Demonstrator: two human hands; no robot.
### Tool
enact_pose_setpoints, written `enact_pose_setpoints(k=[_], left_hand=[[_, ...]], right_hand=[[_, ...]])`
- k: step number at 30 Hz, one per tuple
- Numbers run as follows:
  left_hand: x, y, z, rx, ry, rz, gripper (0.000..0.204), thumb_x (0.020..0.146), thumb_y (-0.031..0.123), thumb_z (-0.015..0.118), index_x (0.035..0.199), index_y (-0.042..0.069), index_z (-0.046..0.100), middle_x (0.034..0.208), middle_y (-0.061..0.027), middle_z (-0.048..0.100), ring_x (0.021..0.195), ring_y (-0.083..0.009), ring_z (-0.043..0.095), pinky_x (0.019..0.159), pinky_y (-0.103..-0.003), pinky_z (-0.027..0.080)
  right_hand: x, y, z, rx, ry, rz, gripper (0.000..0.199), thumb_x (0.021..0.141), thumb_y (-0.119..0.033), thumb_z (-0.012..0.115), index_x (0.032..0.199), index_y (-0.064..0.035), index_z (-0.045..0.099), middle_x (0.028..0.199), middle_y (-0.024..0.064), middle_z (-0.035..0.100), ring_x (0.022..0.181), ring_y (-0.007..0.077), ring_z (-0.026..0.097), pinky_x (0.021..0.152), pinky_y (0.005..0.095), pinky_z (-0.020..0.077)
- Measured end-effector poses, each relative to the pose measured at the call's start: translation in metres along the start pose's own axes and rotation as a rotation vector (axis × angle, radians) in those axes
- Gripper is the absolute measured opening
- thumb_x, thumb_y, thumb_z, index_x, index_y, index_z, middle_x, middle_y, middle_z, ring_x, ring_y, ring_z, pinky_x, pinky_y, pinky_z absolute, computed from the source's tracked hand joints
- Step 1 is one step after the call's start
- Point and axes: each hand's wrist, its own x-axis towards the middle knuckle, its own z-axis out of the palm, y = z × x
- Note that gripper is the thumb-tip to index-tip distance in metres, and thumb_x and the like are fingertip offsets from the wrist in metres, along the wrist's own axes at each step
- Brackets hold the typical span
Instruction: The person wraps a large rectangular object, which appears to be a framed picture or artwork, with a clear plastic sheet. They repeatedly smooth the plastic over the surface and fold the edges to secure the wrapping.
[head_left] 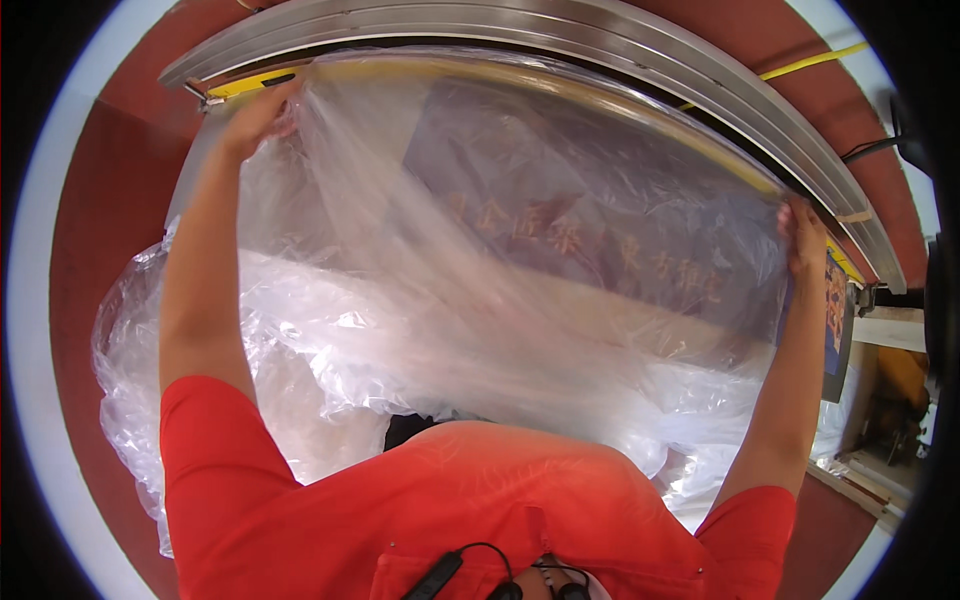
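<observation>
A large sheet of clear plastic film (350,215) is stretched in front of me, with both my arms reaching wide along its far edge. At the film's far left corner my left hand (262,122) is closed on the film. My right hand (803,235) pinches its far right edge, fingers partly hidden. Through the film shows a dark purple printed panel (590,180) with orange lettering. The film's lower part is bunched in shiny folds (300,320) close to my body.
A curved-looking grey metal rail (640,35) runs along the far side, with a yellow strip (245,84) beneath it. A yellow cable (815,62) and black cables lie at the far right. Reddish floor (85,200) shows at the left. Shelving (890,335) stands at the right.
</observation>
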Motion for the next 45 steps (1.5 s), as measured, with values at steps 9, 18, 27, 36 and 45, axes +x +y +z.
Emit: enact_pose_setpoints(k=[9, 18, 27, 36, 45], left_hand=[[-0.103, -0.048, -0.101, 0.340, -0.263, -0.179, 0.019, 0.079, 0.025, 0.051, 0.070, 0.010, 0.046, 0.065, 0.0058, 0.040, 0.057, -0.0029, 0.034, 0.050, -0.015, 0.029], [-0.146, -0.084, -0.132, 0.119, 0.181, -0.091, 0.012, 0.084, 0.018, 0.040, 0.074, 0.012, 0.046, 0.062, 0.0057, 0.039, 0.052, -0.0028, 0.036, 0.045, -0.017, 0.032], [-0.172, 0.031, -0.111, 0.389, -0.358, -0.001, 0.033, 0.081, 0.023, 0.049, 0.109, 0.007, 0.044, 0.085, 0.0061, 0.049, 0.067, -0.0049, 0.045, 0.054, -0.018, 0.038], [-0.136, 0.186, 0.173, -0.800, -0.533, 0.399, 0.005, 0.083, 0.012, 0.045, 0.084, 0.007, 0.045, 0.076, -0.0047, 0.055, 0.068, -0.0138, 0.056, 0.062, -0.026, 0.049], [-0.051, 0.091, 0.239, 0.060, -0.074, 0.659, 0.015, 0.079, 0.017, 0.048, 0.076, 0.003, 0.053, 0.070, -0.0068, 0.055, 0.070, -0.0165, 0.054, 0.063, -0.029, 0.042]], right_hand=[[0.002, 0.002, -0.067, -1.240, 0.137, -0.862, 0.035, 0.079, -0.032, 0.050, 0.086, 0.0019, 0.056, 0.078, 0.0055, 0.057, 0.071, 0.0133, 0.053, 0.065, 0.0226, 0.0407], [-0.326, 0.009, 0.140, -0.973, -1.434, -0.451, 0.029, 0.075, -0.037, 0.051, 0.080, -0.0078, 0.054, 0.069, 0.0130, 0.056, 0.068, 0.0310, 0.053, 0.066, 0.0394, 0.0410], [-0.207, -0.115, -0.156, -0.803, -0.510, -0.075, 0.018, 0.079, -0.024, 0.049, 0.076, -0.0070, 0.052, 0.075, 0.0045, 0.055, 0.067, 0.0089, 0.052, 0.053, 0.0200, 0.0378], [-0.205, -0.089, 0.017, -1.184, -0.186, -1.342, 0.038, 0.072, -0.025, 0.057, 0.104, -0.0067, 0.048, 0.111, 0.0123, 0.045, 0.110, 0.0249, 0.034, 0.091, 0.0369, 0.0252], [-0.264, -0.038, 0.085, -0.228, -0.956, 0.226, 0.037, 0.084, -0.034, 0.038, 0.092, -0.0010, 0.053, 0.074, 0.0082, 0.059, 0.062, 0.0115, 0.056, 0.051, 0.0230, 0.0437]])
